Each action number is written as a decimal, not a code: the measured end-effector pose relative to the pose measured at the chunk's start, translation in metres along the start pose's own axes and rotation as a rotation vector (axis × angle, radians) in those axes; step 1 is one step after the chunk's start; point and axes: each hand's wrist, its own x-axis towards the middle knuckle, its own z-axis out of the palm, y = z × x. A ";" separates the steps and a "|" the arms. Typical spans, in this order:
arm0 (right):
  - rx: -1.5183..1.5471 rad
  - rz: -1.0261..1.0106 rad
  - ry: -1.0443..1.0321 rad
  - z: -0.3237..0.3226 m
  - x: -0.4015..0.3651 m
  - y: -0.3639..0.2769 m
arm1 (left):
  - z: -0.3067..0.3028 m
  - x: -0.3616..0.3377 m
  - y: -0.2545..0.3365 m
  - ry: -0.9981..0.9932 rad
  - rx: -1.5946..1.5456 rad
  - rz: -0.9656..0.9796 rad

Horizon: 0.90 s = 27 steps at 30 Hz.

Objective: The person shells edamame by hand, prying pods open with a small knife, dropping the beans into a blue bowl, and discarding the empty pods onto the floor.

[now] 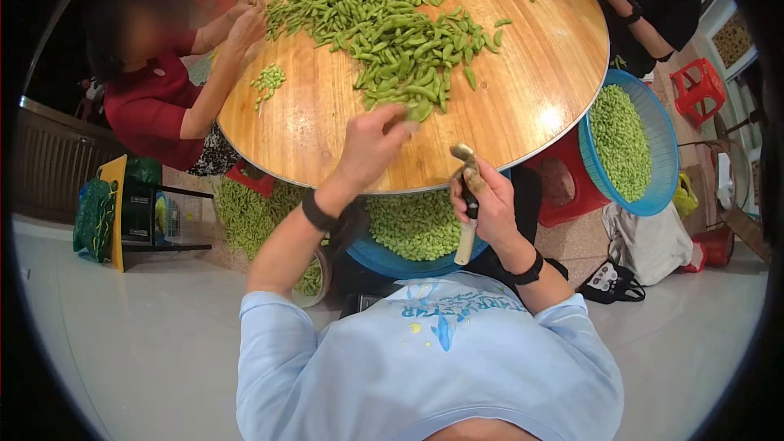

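Note:
My left hand reaches over the near side of the round table, at the lower tip of a pile of green soybean pods. Its fingers are slightly blurred and bent together around one end of a green soybean pod. At the table's near edge, my right hand is closed around a small tool with a black part and a cream part pointing down. Brownish coverings or stains show on that hand's thumb and forefinger. Below it, a blue basket of shelled green beans stands under the table edge.
A person in red works at the left, near a small heap of shelled beans. Another person in black sits at the right. A blue basket of beans stands beside a red stool. Pods lie at lower left.

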 end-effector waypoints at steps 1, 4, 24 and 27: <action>0.076 0.017 -0.001 0.004 0.003 0.000 | 0.000 -0.010 0.014 -0.007 -0.007 -0.002; 0.173 0.091 -0.074 0.006 0.005 0.003 | 0.005 -0.033 0.036 -0.232 -0.523 -0.289; 0.192 0.153 -0.157 0.016 -0.003 0.006 | 0.011 -0.053 0.008 -0.269 -0.438 -0.085; 0.155 0.173 -0.069 0.023 -0.002 0.003 | 0.010 -0.054 0.003 -0.231 -0.321 0.067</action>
